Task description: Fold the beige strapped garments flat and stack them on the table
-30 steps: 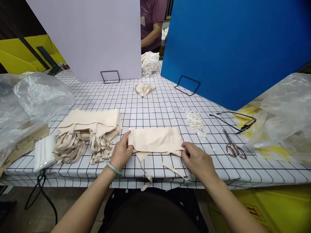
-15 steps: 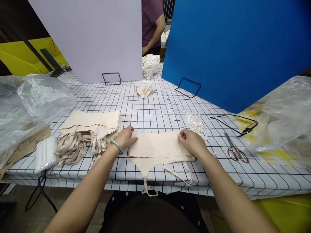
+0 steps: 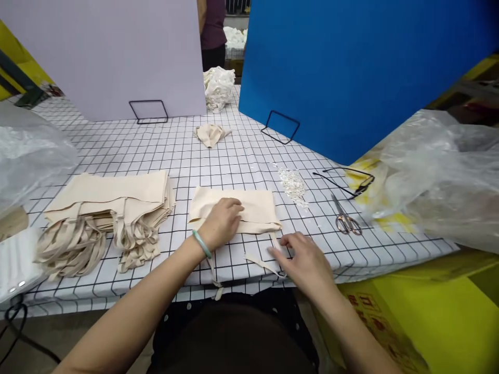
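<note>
Beige garment (image 3: 257, 206), beneath left hand (image 3: 221, 222)

Your left hand (image 3: 221, 224) hides part of the cream garment (image 3: 257, 205); left of that garment, your view crops a white device (image 3: 17, 262)

garment (image 3: 257, 203): matt cloth | scissors (image 3: 343, 214): shiny metal | bag (image 3: 440, 179): glossy plastic

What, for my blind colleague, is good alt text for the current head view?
A person's left hand lies over a folded beige garment on a checked tablecloth; the right hand is by a strap. Similar garments are stacked left; scissors lie right.
</note>
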Tool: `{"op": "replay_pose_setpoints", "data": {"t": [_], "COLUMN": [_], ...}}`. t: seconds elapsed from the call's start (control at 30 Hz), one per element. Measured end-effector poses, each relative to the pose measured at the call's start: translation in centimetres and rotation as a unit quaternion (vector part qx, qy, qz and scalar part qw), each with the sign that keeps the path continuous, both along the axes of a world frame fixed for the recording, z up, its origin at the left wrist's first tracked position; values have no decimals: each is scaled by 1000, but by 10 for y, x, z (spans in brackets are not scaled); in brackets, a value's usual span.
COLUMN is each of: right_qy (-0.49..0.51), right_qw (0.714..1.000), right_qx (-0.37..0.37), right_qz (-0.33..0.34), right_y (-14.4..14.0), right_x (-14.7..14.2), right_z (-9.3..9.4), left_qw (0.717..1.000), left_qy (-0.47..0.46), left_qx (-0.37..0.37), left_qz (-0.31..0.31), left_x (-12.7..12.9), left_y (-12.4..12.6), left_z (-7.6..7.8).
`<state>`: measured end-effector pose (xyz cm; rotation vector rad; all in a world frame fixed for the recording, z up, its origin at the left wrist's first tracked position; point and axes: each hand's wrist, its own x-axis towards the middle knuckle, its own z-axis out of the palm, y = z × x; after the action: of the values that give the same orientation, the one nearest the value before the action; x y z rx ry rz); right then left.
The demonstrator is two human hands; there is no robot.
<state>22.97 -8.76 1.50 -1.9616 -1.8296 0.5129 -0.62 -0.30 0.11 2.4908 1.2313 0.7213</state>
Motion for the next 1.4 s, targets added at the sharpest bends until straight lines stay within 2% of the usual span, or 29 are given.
{"op": "replay_pose_setpoints", "data": {"t": [0.07, 0.13, 0.23, 0.3, 0.37, 0.57, 0.73, 0.83, 0.97, 1.1, 1.23, 1.3, 1.4], "right_qy": [38, 154, 350, 415, 431, 424, 467, 482, 468, 477, 423, 436, 521], "right_qw": [999, 985, 918, 884, 873, 870, 840, 842, 869, 876, 905, 898, 853], "right_qx": [-13, -81, -183, -209, -225, -252, -277, -239, -156, -67, 31, 48, 9], "right_qz": [-1, -12, -29, -43, -48, -22, 4, 28, 46, 33, 26, 27, 32], "right_y": [-19, -34, -56, -70, -82, -102, -104, -92, -50, 2, 38, 48, 57], "right_x": [-3, -2, 3, 4, 2, 4, 25, 35, 33, 23, 11, 5, -6], "right_z": [1, 4, 6, 5, 5, 18, 38, 52, 66, 63, 55, 54, 59], "left_qw": [998, 994, 991, 990, 990, 992, 986, 974, 970, 968, 968, 968, 968], "left_qy": [6, 40, 83, 86, 86, 76, -67, -122, -136, -144, -151, -157, -158], "left_qx": [-29, -54, -62, -60, -55, -45, -76, -110, -129, -146, -152, -152, -152], "left_qz": [-62, -92, -89, -90, -99, -94, -131, -160, -156, -142, -128, -125, -121], "left_x": [23, 38, 49, 52, 53, 60, 64, 66, 66, 67, 67, 67, 69], "left_y": [0, -1, -7, -13, -20, -33, -50, -60, -64, -63, -64, -64, -64], "left_z": [-4, -5, -3, -2, -2, -2, -5, -8, -9, -6, -6, -9, -12]}}
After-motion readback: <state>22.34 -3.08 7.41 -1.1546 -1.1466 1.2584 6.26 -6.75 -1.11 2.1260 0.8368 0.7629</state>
